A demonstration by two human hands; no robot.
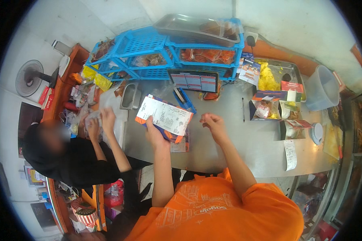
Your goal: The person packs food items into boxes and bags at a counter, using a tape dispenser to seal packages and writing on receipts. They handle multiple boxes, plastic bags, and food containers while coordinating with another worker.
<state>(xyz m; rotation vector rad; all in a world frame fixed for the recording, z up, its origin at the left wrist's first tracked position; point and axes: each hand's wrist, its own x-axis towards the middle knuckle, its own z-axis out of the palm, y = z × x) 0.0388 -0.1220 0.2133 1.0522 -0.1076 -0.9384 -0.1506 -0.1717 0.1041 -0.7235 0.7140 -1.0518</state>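
My left hand (157, 135) grips a purple and orange cardboard box (169, 137) by its near left side, thumb on top. A long printed paper receipt (166, 116) lies over the box's upper face. To the right of the box, my right hand (213, 126) hangs above the steel table (229, 150), fingers curled in and nothing plain to see in them. Just beyond the box lies a blue stapler (184, 101). Partly hidden below the box, another printed piece with a paper slip (178, 147) rests on the table.
A tablet screen (194, 81) stands before blue plastic racks (144, 45) of bagged food. At right are open food boxes (264, 110), a pen (243, 110), a receipt (290, 155), a steel tray (292, 67) with yellow food and a plastic bucket (322, 89). A co-worker's hands (101, 122) handle clear plastic at left.
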